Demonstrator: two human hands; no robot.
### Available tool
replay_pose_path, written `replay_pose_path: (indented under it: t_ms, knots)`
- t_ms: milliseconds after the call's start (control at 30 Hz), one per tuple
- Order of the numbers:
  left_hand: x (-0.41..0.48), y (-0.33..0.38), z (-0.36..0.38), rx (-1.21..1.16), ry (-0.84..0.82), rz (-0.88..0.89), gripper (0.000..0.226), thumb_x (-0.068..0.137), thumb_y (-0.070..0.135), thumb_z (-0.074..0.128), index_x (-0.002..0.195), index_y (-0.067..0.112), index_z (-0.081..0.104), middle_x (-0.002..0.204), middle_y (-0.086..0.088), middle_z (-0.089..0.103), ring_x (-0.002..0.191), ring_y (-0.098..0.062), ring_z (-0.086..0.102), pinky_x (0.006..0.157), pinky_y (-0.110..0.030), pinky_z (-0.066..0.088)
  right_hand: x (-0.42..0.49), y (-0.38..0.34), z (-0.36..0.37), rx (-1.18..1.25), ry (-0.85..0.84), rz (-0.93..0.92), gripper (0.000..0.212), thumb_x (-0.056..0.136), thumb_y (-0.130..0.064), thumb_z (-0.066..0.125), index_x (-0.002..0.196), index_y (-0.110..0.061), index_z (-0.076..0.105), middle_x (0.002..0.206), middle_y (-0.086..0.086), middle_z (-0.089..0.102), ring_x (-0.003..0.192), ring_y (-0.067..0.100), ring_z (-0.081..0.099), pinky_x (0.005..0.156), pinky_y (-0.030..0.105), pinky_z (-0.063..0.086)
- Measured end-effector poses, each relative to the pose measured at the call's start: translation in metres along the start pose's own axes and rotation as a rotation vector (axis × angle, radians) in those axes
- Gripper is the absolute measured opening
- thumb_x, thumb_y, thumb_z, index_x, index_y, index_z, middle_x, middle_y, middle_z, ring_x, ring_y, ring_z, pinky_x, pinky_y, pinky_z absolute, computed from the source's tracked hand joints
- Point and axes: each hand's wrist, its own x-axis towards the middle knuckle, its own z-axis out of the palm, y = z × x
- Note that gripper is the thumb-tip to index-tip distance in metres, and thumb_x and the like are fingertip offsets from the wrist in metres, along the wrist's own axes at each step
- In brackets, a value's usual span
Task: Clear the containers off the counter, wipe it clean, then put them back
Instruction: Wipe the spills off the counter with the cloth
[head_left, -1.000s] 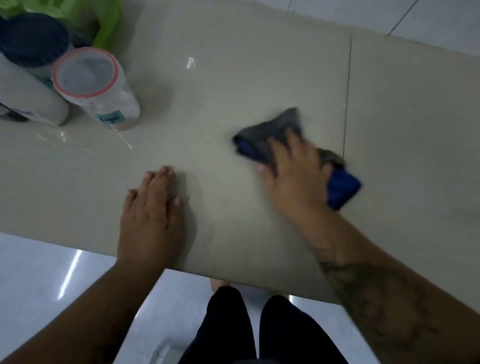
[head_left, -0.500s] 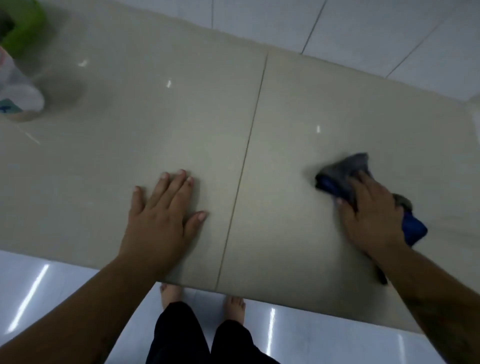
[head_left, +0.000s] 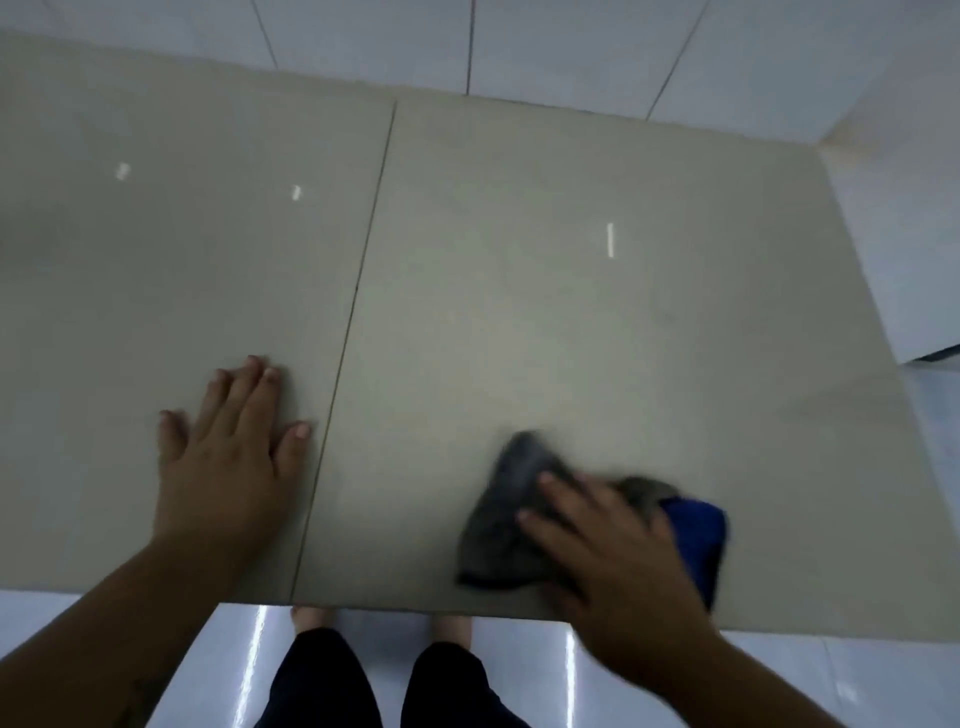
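While left hand (head_left: 228, 467) lies flat, open, at 8 o'clock on table (head_left: 519, 312), right hand (head_left: 623, 566) presses cloth (head_left: 498, 525) w/ fingers (head_left: 563, 491) straight, at 5 o'clock. Cloth blurred, grey & blue.

Left hand (head_left: 228, 462) flat on beige tabletop (head_left: 571, 322), fingers straight, just left of the tile seam. Right hand (head_left: 618, 561) presses grey-and-blue cloth (head_left: 498, 525) near front edge, motion-blurred.

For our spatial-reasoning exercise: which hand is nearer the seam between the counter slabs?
Left. The left hand lies flat just left of the seam, thumb nearly touching it; the right hand presses the cloth well to its right.
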Motion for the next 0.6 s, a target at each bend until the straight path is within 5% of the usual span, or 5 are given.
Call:
replay_pose_path:
  t_ms: [167,233,300,467,600]
  knots:
    - [0.006,0.005,0.0,0.046,-0.028,-0.023,0.066,0.094,0.056,0.013,0.152,0.025,0.015,0.161,0.007,0.007,0.148,-0.019,0.004,0.113,-0.055,0.008,0.089,0.084,-0.02,0.047,0.099,0.706,0.056,0.096,-0.055,0.029,0.147,-0.032,0.03,0.159,-0.001,0.022,0.14,0.028,0.023,0.105,0.064,0.024]
    - [0.023,0.011,0.002,0.045,-0.025,-0.01,0.066,0.094,0.057,0.012,0.152,0.026,0.011,0.162,0.007,0.004,0.148,-0.02,0.001,0.113,-0.056,0.005,0.154,0.071,-0.023,0.081,0.131,0.827,0.06,0.098,-0.056,0.027,0.151,-0.029,0.023,0.162,0.002,0.014,0.143,0.031,0.016,0.108,0.065,0.018]
    - [0.048,0.013,0.001,0.023,-0.027,0.003,0.064,0.096,0.056,0.014,0.153,0.026,0.011,0.162,0.008,0.004,0.148,-0.02,0.0,0.114,-0.057,0.002,0.193,0.023,-0.017,0.083,0.07,0.699,0.062,0.098,-0.055,0.028,0.153,-0.028,0.02,0.163,0.002,0.008,0.144,0.032,0.011,0.108,0.065,0.017]
    - [0.092,-0.007,-0.005,0.021,0.0,0.024,0.068,0.093,0.058,0.014,0.152,0.024,0.017,0.161,0.005,0.011,0.148,-0.019,0.005,0.115,-0.056,0.005,0.096,-0.074,0.008,0.025,-0.034,-0.183,0.059,0.089,-0.058,0.042,0.144,-0.039,0.037,0.159,-0.007,0.025,0.144,0.024,0.024,0.095,0.06,0.041]
    - [0.092,-0.005,-0.008,0.011,0.019,0.01,0.067,0.092,0.056,0.017,0.151,0.023,0.02,0.161,0.004,0.015,0.148,-0.019,0.009,0.115,-0.054,0.008,0.015,0.021,-0.004,0.032,0.002,-0.124,0.059,0.085,-0.055,0.05,0.142,-0.043,0.04,0.159,-0.013,0.022,0.138,0.02,0.038,0.091,0.049,0.041]
